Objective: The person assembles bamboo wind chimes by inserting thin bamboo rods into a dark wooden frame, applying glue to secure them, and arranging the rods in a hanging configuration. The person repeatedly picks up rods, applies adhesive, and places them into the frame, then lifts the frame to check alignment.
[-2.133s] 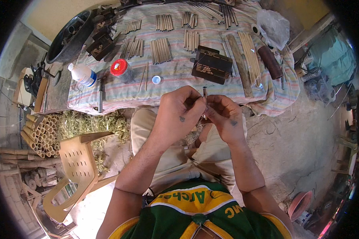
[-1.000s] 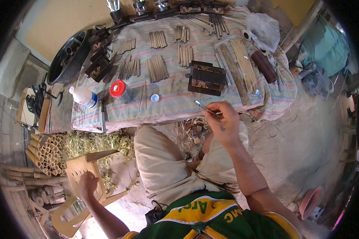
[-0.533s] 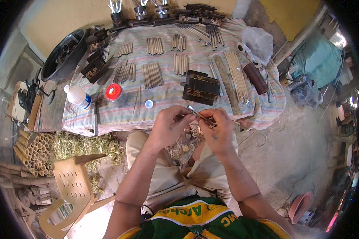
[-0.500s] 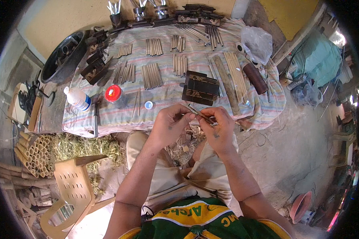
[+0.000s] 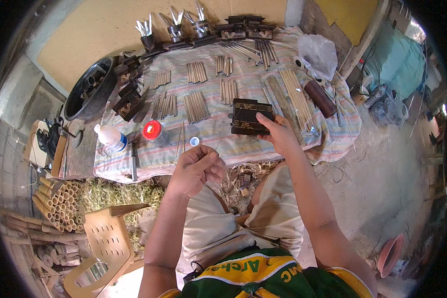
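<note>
The right hand [image 5: 279,133] was found reaching out over the striped cloth [image 5: 223,139], its fingers curled on the near edge of a dark carved box [image 5: 251,116] that lay flat on the cloth, right of the rows of small bamboo sticks [image 5: 196,105]. Whether the box was gripped or only touched could not be told. The left hand [image 5: 196,169] was held back nearer the body, above the lap, fingers loosely closed with thumb against forefinger; a thin sliver may have been pinched there, but it was too small for certainty. The step in hand was judged to be the taking up of the box. The next move was judged to call for a firm close on the box's edge and a level lift. A red-capped jar [image 5: 154,133], a white bottle [image 5: 110,138] and a small blue cap [image 5: 194,141] were noted left of the box.
</note>
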A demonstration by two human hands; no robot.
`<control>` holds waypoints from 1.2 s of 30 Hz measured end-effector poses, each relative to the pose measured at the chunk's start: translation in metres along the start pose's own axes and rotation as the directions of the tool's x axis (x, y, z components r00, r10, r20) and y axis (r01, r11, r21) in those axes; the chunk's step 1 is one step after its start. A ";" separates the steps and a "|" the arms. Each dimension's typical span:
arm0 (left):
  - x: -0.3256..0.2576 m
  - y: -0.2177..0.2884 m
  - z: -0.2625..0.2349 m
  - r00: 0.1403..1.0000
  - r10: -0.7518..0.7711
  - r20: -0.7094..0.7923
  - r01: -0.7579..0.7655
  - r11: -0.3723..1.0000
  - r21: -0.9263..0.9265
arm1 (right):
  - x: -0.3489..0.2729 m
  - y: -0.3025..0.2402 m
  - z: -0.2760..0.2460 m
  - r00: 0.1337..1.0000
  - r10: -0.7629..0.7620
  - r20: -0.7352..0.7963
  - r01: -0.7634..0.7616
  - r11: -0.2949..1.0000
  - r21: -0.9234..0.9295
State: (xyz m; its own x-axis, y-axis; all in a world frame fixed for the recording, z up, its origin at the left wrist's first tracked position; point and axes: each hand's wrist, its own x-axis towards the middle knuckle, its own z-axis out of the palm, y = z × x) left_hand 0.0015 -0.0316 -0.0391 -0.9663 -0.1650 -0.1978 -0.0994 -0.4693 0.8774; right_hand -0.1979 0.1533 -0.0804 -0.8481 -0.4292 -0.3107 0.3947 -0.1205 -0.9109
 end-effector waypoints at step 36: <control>-0.035 0.225 0.124 0.383 0.584 0.716 -0.679 -0.348 0.647 | -0.100 -0.172 0.079 0.518 -0.717 0.467 0.790 0.610 0.060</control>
State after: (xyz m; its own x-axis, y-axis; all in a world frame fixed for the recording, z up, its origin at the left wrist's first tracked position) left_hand -0.0164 -0.0237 0.2199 -0.5982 0.2841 0.7493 0.5367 0.8364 0.1113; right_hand -0.1530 0.1467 0.1293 -0.5570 -0.5539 0.6188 -0.4082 -0.4663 -0.7848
